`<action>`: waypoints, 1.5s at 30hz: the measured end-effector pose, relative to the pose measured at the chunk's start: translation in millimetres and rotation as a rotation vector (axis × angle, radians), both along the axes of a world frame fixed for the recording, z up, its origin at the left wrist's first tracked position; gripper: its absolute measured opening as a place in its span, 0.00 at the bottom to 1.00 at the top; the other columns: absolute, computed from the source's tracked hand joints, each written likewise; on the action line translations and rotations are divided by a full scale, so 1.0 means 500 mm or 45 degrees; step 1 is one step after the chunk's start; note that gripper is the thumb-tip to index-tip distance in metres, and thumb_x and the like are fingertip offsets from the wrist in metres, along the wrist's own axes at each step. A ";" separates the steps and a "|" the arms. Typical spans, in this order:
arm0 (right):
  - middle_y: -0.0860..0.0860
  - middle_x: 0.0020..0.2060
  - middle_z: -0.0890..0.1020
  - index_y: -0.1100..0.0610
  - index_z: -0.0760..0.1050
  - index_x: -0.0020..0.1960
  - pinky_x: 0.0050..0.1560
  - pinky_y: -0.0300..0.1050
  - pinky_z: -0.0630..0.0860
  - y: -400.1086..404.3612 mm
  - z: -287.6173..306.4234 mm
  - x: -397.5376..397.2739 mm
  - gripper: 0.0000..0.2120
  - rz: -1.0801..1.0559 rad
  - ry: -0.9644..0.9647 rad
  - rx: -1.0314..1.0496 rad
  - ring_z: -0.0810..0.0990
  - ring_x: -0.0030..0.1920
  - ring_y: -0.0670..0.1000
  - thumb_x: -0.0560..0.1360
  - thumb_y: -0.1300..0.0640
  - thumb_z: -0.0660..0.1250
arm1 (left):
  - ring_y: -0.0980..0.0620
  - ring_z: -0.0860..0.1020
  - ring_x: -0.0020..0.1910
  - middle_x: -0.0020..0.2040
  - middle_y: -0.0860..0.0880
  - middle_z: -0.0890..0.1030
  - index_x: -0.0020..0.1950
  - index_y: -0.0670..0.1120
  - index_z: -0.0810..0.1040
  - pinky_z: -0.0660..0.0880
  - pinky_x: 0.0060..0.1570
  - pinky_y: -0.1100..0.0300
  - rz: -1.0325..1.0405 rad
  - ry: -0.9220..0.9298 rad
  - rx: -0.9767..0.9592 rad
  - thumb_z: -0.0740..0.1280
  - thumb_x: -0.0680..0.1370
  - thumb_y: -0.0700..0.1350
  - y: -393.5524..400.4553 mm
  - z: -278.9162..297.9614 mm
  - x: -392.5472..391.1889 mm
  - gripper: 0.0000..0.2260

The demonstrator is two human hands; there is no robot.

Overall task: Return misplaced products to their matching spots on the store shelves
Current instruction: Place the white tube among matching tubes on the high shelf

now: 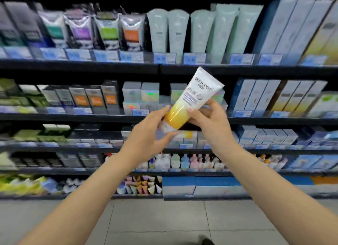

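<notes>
White-and-yellow tube [188, 102] is being held by left hand [148, 135] and right hand [210, 118] (label should be matched against shelves [109, 116] first).

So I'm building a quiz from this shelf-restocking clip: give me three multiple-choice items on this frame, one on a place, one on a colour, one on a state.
1. Where do the pale green tubes stand?
A. top shelf
B. floor
C. lowest shelf

2. What colour is the lower half of the held tube?
A. purple
B. yellow-orange
C. black

3. How is the tube held?
A. in one hand only
B. in both hands, tilted
C. lying on a shelf

Answers:
1 A, they stand in the top visible row.
2 B, white fades into yellow-orange.
3 B, the left hand holds its cap end, the right hand its middle, and the tube leans right.
</notes>
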State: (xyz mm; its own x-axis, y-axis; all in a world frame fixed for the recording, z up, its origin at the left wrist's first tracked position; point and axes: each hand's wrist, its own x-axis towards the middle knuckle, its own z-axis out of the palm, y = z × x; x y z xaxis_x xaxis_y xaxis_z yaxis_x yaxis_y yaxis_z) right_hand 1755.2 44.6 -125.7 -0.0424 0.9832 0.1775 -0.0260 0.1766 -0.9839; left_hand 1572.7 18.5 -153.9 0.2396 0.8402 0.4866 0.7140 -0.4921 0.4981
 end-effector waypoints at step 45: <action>0.43 0.49 0.81 0.46 0.68 0.57 0.42 0.32 0.76 0.343 0.598 0.697 0.20 -0.586 -0.311 0.926 0.80 0.46 0.39 0.71 0.56 0.73 | 0.46 0.77 0.56 0.57 0.46 0.79 0.63 0.42 0.76 0.73 0.59 0.52 0.241 0.287 0.946 0.59 0.74 0.59 0.483 0.509 0.603 0.26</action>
